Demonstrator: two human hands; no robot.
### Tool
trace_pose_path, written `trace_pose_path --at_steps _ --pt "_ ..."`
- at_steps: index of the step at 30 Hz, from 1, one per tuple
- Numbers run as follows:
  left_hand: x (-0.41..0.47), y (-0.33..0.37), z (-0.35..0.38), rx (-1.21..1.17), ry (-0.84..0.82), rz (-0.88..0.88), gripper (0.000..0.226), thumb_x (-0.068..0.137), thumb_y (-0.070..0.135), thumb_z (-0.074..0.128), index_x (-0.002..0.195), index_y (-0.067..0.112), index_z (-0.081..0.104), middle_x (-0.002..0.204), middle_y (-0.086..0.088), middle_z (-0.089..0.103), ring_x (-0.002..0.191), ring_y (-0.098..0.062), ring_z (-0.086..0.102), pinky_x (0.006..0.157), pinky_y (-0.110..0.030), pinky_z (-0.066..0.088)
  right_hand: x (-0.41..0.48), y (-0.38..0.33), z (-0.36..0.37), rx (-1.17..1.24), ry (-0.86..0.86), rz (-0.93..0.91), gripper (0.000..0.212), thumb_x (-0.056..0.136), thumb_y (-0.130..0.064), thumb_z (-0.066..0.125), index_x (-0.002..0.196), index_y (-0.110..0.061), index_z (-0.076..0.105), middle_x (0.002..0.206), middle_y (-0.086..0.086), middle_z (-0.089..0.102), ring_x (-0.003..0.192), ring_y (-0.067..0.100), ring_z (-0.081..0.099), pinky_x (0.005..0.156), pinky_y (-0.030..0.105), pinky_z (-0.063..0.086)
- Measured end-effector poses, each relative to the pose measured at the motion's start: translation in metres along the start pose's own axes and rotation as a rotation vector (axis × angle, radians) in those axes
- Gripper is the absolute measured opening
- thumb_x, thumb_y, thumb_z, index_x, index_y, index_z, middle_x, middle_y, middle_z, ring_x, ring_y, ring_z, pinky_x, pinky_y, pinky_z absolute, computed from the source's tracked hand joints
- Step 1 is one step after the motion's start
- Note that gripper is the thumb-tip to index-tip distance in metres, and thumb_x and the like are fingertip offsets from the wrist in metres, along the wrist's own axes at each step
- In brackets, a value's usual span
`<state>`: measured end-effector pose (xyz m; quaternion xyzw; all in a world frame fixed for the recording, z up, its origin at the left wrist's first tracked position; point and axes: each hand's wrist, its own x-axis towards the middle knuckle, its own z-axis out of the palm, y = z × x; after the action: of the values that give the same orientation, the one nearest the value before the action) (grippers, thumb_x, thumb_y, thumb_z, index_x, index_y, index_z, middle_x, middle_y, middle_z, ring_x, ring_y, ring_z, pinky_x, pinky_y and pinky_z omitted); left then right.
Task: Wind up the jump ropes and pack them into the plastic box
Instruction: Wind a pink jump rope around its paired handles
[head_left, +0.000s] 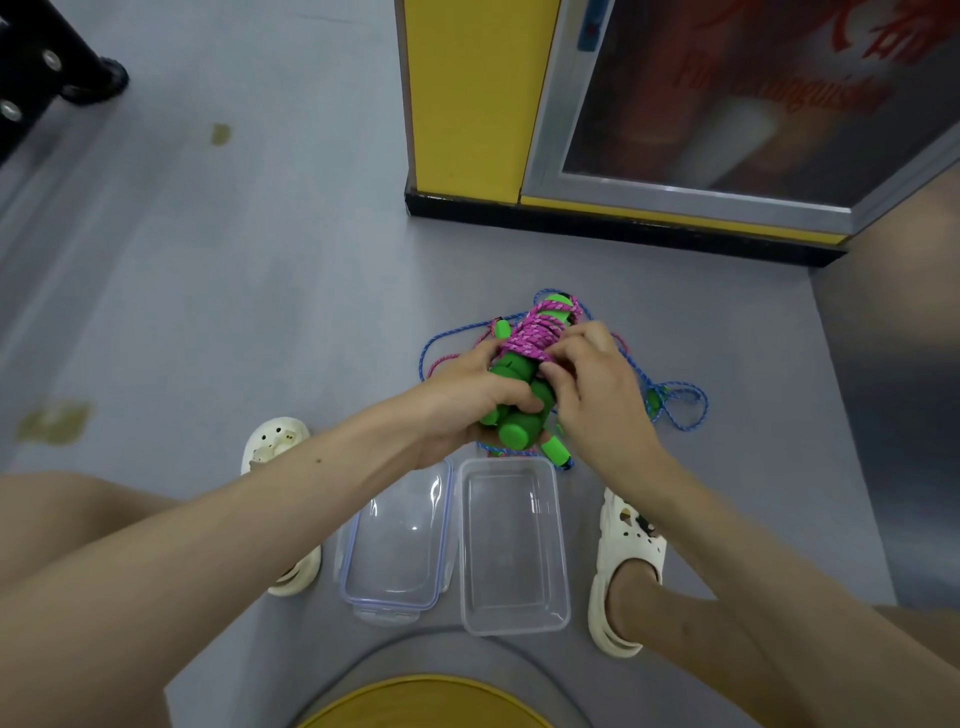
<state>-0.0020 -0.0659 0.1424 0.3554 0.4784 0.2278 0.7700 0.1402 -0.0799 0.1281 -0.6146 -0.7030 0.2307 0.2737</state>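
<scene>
My left hand (462, 400) grips the green foam handles (514, 410) of a pink jump rope (532, 332) wound in coils around them. My right hand (592, 384) pinches the pink cord at the bundle's middle. Under the hands a blue jump rope (680, 400) lies loose on the floor, one of its green handles (556, 449) showing just beyond the box. The clear plastic box (511, 545) stands open on the floor between my feet, with its clear lid (400, 540) lying beside it on the left.
A yellow cabinet (467, 104) with a glass door (727, 104) stands ahead on the grey floor. White clogs (623, 566) flank the box and lid. A black wheeled stand (88, 78) is at the far left. A yellow stool edge (426, 701) is at the bottom.
</scene>
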Motion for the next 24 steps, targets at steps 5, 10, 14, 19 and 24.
trace_pose_path --at_steps 5,10,14,19,24 --pt "0.001 0.004 -0.005 -0.035 0.000 -0.041 0.054 0.081 -0.012 0.056 0.127 0.017 0.052 0.097 -0.010 0.070 0.080 -0.036 0.070 0.064 -0.036 0.059 0.013 0.006 -0.008 0.146 -0.154 0.186 0.012 0.091 -0.017 0.060 0.090 -0.008 0.067 0.108 -0.001 0.033 0.114 0.016 0.034 0.103 0.048 0.036" --pt "0.000 0.002 0.000 0.015 0.099 -0.012 0.066 0.084 0.002 0.065 0.134 0.028 0.031 0.103 -0.009 0.065 0.080 -0.035 0.070 0.067 -0.041 0.060 0.008 0.002 -0.002 0.186 -0.106 0.215 0.010 0.094 -0.013 0.055 0.087 -0.011 0.062 0.103 -0.001 0.035 0.100 0.007 0.039 0.097 0.030 0.037" --pt "0.004 0.000 -0.002 0.283 0.231 0.072 0.053 0.084 0.019 0.069 0.119 0.026 0.030 0.097 -0.012 0.064 0.077 -0.025 0.067 0.074 -0.044 0.058 0.004 0.003 0.005 0.169 -0.046 0.259 0.015 0.094 -0.016 0.055 0.090 -0.006 0.066 0.104 -0.002 0.033 0.102 0.011 0.040 0.097 0.033 0.037" --pt "0.003 0.005 -0.004 0.225 0.225 0.081 0.041 0.088 0.011 0.062 0.117 0.020 0.035 0.087 -0.010 0.062 0.080 -0.028 0.065 0.078 -0.045 0.055 0.007 0.000 0.003 0.308 0.003 0.389 0.011 0.092 -0.024 0.059 0.082 -0.021 0.065 0.137 0.004 0.024 0.131 0.020 0.025 0.109 0.043 0.032" --pt "0.004 0.006 -0.003 0.273 0.224 0.095 0.037 0.089 0.019 0.062 0.115 0.023 0.036 0.093 -0.011 0.066 0.089 -0.029 0.069 0.079 -0.042 0.056 0.008 0.000 0.004 0.388 -0.008 0.383 0.013 0.094 -0.018 0.054 0.087 -0.015 0.065 0.147 0.007 0.032 0.138 0.017 0.028 0.110 0.039 0.035"
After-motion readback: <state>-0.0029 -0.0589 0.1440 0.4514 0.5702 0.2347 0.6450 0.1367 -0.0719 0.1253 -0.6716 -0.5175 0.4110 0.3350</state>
